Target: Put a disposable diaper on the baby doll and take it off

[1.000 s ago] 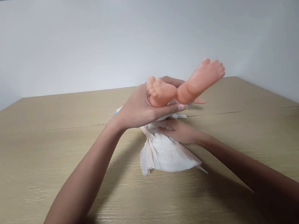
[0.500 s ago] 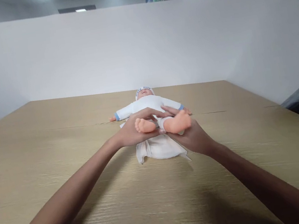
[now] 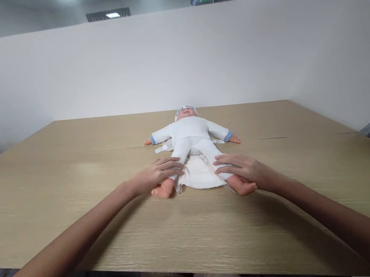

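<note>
A baby doll (image 3: 192,139) in a white suit and cap lay face up, legs spread toward the viewer, near the middle of a wooden table (image 3: 77,213), with a white cloth (image 3: 200,178) spread under its legs. The left hand (image 3: 155,175) rested on the doll's leg at the viewer's left, fingers extended and laid flat rather than clenched. The right hand (image 3: 243,172) lay likewise over the other leg, fingers loosely draped above the bare foot (image 3: 246,188).
</note>
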`<action>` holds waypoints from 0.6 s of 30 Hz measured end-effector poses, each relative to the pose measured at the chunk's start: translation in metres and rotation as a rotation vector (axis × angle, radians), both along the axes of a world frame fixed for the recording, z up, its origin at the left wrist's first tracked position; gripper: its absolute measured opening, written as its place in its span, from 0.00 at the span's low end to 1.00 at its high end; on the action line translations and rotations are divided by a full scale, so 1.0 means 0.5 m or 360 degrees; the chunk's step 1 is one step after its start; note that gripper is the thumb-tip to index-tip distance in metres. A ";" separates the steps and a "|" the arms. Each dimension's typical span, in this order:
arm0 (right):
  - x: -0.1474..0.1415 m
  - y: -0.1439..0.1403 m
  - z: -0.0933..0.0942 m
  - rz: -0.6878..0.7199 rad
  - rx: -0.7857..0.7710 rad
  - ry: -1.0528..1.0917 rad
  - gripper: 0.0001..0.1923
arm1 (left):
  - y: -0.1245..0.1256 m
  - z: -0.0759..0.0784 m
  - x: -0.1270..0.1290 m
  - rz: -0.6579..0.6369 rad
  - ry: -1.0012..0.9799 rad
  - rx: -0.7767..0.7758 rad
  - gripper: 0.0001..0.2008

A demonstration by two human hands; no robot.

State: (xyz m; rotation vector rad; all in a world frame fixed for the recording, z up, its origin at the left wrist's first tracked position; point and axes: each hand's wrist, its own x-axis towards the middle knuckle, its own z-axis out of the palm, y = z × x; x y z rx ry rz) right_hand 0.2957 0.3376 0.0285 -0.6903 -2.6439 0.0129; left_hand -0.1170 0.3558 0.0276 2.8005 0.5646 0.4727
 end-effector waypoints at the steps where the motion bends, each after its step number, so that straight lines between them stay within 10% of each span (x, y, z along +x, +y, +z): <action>1: 0.000 0.001 -0.002 0.0003 0.0015 -0.0018 0.20 | 0.000 0.000 0.001 0.0008 0.0009 -0.0007 0.42; 12: 0.009 -0.009 0.036 -0.0111 -0.0287 -0.0089 0.30 | -0.024 0.035 0.013 -0.0005 0.0061 -0.0116 0.26; 16: -0.016 -0.034 0.051 -0.0203 -0.0240 -0.0131 0.22 | -0.066 0.041 0.050 0.0221 0.0002 -0.0169 0.19; 18: -0.039 -0.054 0.034 -0.0278 -0.0101 -0.0179 0.33 | -0.085 0.025 0.075 0.0420 -0.0017 -0.0105 0.25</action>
